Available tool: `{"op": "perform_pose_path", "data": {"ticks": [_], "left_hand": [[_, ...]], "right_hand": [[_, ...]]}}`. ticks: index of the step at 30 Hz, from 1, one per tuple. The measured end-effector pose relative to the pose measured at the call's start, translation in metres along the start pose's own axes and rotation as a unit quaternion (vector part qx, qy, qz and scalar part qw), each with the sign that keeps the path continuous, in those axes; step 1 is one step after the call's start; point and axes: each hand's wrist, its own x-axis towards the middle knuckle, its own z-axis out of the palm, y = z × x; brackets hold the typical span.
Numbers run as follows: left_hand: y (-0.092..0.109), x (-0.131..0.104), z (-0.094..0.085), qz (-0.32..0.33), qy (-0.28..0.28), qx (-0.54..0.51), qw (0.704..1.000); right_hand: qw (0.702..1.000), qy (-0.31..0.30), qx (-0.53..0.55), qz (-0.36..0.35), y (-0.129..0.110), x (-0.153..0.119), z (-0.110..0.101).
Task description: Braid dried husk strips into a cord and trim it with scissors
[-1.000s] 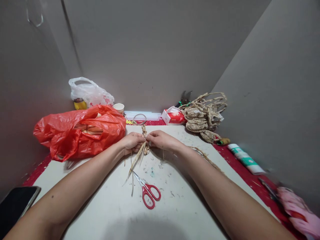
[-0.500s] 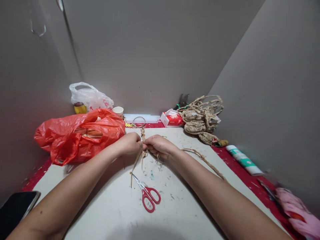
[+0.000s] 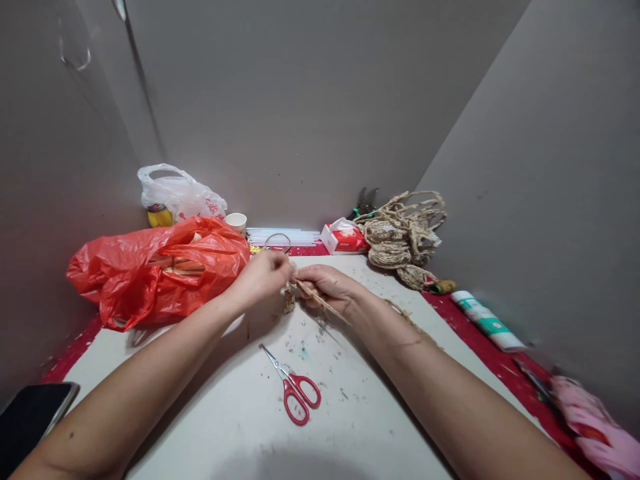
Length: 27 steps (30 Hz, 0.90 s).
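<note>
Both hands meet at the far middle of the white work surface (image 3: 235, 413), fingers pinched shut on dried straw strips (image 3: 320, 302). Left hand (image 3: 263, 275): fingertips closed on the upper end of the strips, raised slightly off the board. Right hand (image 3: 327, 285): thumb and fingers clamped on the same strips just beside the left, with loose ends slanting out across its palm side toward the near right. Directly under the two hands hangs a short braided piece (image 3: 289, 301), its lower end touching the surface. Red-handled scissors (image 3: 293, 387) lie flat on the board nearer the person, apart from both hands, blades pointing toward the braid. Left of the hands, a red plastic bag (image 3: 160, 270) holds more strips; behind it stand a white plastic bag (image 3: 183, 193) and a paper cup (image 3: 236, 221). Right of the hands, against the wall, sits a pile of braided straw cord (image 3: 403, 237), with a red tissue pack (image 3: 344, 238) beside it.
</note>
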Motion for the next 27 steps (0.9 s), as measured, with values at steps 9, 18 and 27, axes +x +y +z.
{"op": "perform_pose_path", "data": {"ticks": [9, 18, 27], "left_hand": [[-0.03, 0.008, 0.019, -0.172, -0.078, -0.218, 0.958], [-0.031, 0.011, 0.003, -0.183, -0.154, -0.166, 0.957], [-0.035, 0.01, 0.013, -0.234, -0.134, -0.267, 0.925]], "right_hand": [[0.998, -0.022, -0.052, -0.011, 0.002, -0.004, -0.001], [0.898, 0.022, -0.428, -0.098, -0.008, -0.014, 0.0], [0.81, 0.089, -0.567, -0.12, -0.005, -0.014, 0.005]]}}
